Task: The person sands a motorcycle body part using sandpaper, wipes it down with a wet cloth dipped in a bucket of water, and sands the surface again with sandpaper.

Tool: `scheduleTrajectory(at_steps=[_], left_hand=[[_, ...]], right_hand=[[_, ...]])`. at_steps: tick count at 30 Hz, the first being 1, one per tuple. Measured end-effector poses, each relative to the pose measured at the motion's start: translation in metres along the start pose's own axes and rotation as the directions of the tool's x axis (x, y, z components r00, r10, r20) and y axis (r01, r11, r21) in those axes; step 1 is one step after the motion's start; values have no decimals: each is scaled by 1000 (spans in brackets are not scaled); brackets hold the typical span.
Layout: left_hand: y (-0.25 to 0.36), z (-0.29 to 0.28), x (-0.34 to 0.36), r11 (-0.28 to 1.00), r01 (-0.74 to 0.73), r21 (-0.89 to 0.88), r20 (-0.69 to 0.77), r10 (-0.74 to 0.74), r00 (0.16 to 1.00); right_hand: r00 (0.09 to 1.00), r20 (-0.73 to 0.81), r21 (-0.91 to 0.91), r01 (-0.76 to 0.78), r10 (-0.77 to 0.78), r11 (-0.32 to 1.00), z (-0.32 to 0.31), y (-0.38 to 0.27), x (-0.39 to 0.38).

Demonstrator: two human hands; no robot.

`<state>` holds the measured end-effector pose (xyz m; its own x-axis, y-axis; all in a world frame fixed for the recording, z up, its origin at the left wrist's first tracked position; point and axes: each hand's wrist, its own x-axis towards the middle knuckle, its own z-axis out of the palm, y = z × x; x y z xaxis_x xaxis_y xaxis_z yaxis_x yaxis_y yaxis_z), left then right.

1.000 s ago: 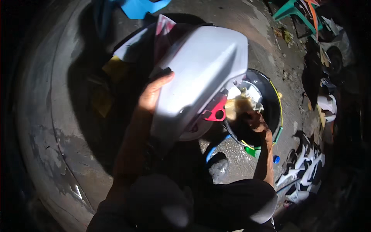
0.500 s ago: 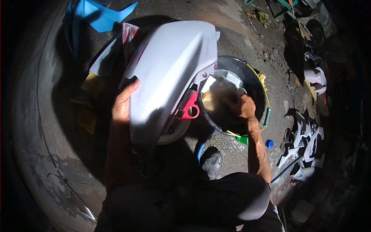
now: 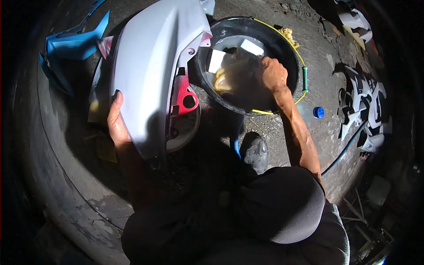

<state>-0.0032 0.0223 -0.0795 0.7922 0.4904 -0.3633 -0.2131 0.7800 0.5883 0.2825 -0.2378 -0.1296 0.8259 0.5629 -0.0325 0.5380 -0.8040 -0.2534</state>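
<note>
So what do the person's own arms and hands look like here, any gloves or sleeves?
Both are bare. The left hand has no glove, and its forearm runs unsleeved down into shadow. The right hand is also ungloved; the right forearm is lean and bare up to the dark short sleeve. No watch, rings or bands are visible.

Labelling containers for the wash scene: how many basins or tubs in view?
1. A black round basin sits right of the white body panel, with the right hand dipped into its water. Dark edges of the picture may hide others.
</note>
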Motion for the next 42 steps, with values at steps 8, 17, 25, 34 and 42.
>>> scheduleTrajectory(at_steps=[8,17,25,34,42], left_hand=[[2,-7,-1,1000,-23,20,29,23,999],[-5,-4,4,1000,10,-12,84,-9,996],[6,-14,-15,993,-48,108,-31,51,998],[-1,4,-6,1000,8,-2,35,-8,999],[-7,18,-4,999,-4,-48,59,7,998]], right_hand=[[808,542,-120,345,-230,931,14,-4,-6],[913,-30,748,291,-407,597,27,53,-3],[888,417,183,126,-193,975,-20,3,0],[695,146,449,588,-704,673,32,52,3],[827,366,550,179,-428,816,-19,0,-38]])
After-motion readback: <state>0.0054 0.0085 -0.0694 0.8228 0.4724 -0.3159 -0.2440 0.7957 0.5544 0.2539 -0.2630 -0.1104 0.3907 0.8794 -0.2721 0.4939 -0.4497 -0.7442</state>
